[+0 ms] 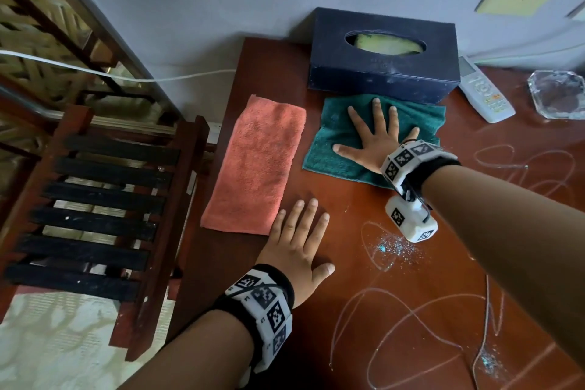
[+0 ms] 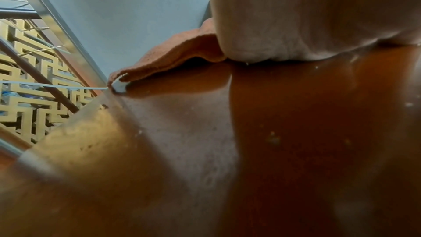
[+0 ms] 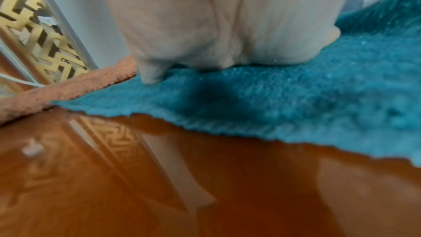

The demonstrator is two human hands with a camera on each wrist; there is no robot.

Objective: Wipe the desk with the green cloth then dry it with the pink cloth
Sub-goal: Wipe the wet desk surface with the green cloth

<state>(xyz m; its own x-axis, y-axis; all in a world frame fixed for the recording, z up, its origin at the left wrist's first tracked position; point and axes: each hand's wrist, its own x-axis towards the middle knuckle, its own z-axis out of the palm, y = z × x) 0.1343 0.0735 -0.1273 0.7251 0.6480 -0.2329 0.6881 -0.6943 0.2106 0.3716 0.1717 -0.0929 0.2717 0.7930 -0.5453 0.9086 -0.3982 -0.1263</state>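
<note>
The green cloth [image 1: 335,142] lies flat on the brown desk [image 1: 364,310], just in front of a dark tissue box. My right hand [image 1: 373,133] presses on it with fingers spread straight; the right wrist view shows the palm [image 3: 227,25] down on the green cloth [image 3: 296,97]. The pink cloth [image 1: 256,165] lies folded lengthwise along the desk's left edge. My left hand [image 1: 300,237] rests flat on the bare wood at the pink cloth's near right corner, its little-finger side touching the pink cloth [image 2: 173,57]. Thin wet streaks and glittery specks [image 1: 395,247] mark the desk.
A dark tissue box [image 1: 383,57] stands against the wall. A white remote [image 1: 484,92] and a glass ashtray [image 1: 557,93] lie at the back right. A wooden slatted rack [image 1: 95,209] stands beside the desk's left edge. A white cable [image 1: 126,76] runs along the wall.
</note>
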